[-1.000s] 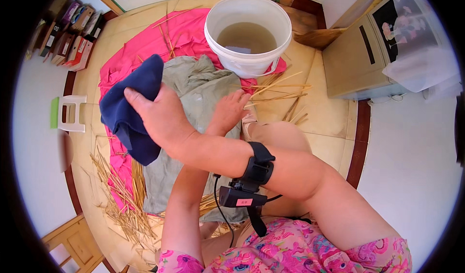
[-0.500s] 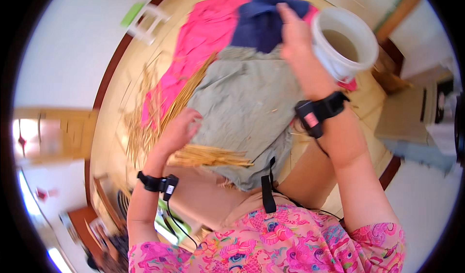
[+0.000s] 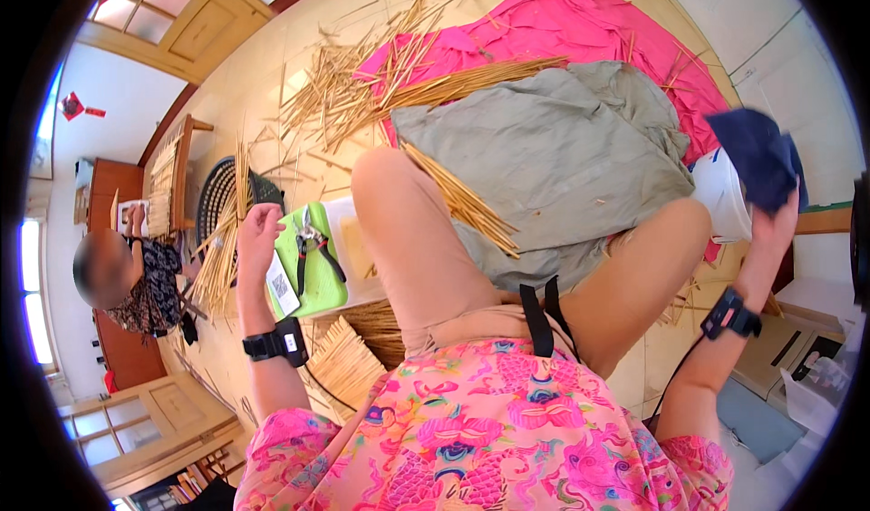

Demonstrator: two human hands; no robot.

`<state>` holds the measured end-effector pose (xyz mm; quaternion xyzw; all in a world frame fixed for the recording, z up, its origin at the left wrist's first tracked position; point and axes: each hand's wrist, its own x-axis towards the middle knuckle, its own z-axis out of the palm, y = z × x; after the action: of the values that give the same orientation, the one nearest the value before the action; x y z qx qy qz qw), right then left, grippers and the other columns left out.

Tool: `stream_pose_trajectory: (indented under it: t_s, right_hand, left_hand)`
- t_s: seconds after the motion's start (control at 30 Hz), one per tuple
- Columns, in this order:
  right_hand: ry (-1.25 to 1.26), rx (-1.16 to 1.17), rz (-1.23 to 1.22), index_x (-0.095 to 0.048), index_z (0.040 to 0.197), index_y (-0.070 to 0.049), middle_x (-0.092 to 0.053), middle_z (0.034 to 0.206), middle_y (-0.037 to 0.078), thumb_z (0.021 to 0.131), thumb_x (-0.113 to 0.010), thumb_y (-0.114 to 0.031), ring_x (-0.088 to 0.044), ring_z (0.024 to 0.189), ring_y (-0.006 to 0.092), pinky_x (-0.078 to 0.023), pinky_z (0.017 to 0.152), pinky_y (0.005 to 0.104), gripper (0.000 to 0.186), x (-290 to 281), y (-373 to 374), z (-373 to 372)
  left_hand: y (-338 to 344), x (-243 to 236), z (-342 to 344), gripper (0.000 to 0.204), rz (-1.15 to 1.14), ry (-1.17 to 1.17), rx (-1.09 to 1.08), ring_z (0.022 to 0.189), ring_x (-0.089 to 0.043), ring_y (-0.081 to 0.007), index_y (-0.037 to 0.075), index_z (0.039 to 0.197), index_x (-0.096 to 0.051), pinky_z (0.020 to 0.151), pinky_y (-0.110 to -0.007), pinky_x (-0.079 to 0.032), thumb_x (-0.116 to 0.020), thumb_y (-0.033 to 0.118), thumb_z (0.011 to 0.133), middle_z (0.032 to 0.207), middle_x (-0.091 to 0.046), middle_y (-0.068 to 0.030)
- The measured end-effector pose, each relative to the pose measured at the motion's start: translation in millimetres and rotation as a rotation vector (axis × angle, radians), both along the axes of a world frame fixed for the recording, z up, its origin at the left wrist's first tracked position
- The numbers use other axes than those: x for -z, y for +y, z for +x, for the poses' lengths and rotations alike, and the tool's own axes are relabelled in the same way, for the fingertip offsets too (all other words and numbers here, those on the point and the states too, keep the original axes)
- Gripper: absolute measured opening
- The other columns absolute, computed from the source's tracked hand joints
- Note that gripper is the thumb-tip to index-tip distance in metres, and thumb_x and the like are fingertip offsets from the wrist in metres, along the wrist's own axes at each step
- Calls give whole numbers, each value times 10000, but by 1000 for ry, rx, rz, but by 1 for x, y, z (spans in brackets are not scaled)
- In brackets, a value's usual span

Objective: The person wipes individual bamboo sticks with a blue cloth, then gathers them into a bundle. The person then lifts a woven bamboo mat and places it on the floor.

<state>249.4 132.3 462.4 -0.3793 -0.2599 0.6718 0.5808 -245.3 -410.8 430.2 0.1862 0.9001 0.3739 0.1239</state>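
Note:
My right hand (image 3: 774, 205) grips a crumpled navy cloth (image 3: 750, 149) at the far right, over the white bucket (image 3: 723, 205), which it partly hides. My left hand (image 3: 260, 230) is raised with loosely curled fingers and nothing visible in them, beside a bundle of straw (image 3: 215, 271) and a green-topped stool (image 3: 322, 286). Black-and-red pruning shears (image 3: 323, 259) and a white card (image 3: 280, 284) lie on the green top. Between my knees and beyond them, a grey cloth (image 3: 553, 149) overlaps pink fabric (image 3: 535, 17), with long straw stalks (image 3: 467, 81) lying across its left part.
A co-worker (image 3: 136, 294) is at the left near a wooden bench (image 3: 187, 139) holding straw pieces and a dark woven basket (image 3: 220, 185). Loose straw (image 3: 335, 90) litters the tiled floor; a pale woven piece (image 3: 344, 366) is under my left arm. An appliance (image 3: 775, 357) stands at right.
My view has swung round leftward, bringing the co-worker and stool into sight. My left hand has moved outward to the left; my right carries the navy cloth out to the right, over the bucket.

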Motion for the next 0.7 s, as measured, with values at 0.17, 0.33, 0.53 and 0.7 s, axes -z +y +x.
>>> stream_pose_trajectory:
  t_s: [0.17, 0.33, 0.53, 0.7]
  right_hand:
    - [-361, 233, -121, -459, 1239, -9, -532, 1201, 97, 845, -610, -331, -543, 1041, 219, -443, 911, 365, 531, 130, -43, 83]
    - [-575, -85, -468, -526, 1129, -17, -611, 1053, 86, 849, -592, -289, -620, 895, 216, -494, 840, 344, 396, 298, -116, 172]
    - [-988, -489, -758, -539, 1103, 7, -622, 962, 82, 835, -593, -268, -611, 822, 202, -495, 709, 344, 387, 361, -144, 217]
    - [-991, -531, -708, -546, 1095, 2, -621, 945, 76, 832, -588, -287, -601, 806, 193, -483, 684, 338, 393, 358, -146, 201]
  left_hand:
    - [-25, 34, -10, 206, -84, 201, -18, 866, -593, -164, 11, 1031, -564, 776, -275, -461, -524, 134, 872, 954, -595, -99]
    - [-62, 33, -10, 202, -144, 190, -139, 848, -583, -191, 39, 1030, -577, 771, -298, -458, -538, 124, 851, 1011, -559, -97]
    - [-141, 49, 23, 197, -111, 339, -313, 828, -581, -200, 23, 1025, -567, 738, -289, -462, -538, 121, 858, 985, -551, -110]
    - [-242, 104, 81, 202, -477, 318, -580, 824, -592, -279, 11, 974, -577, 722, -351, -463, -521, 162, 852, 920, -591, -165]
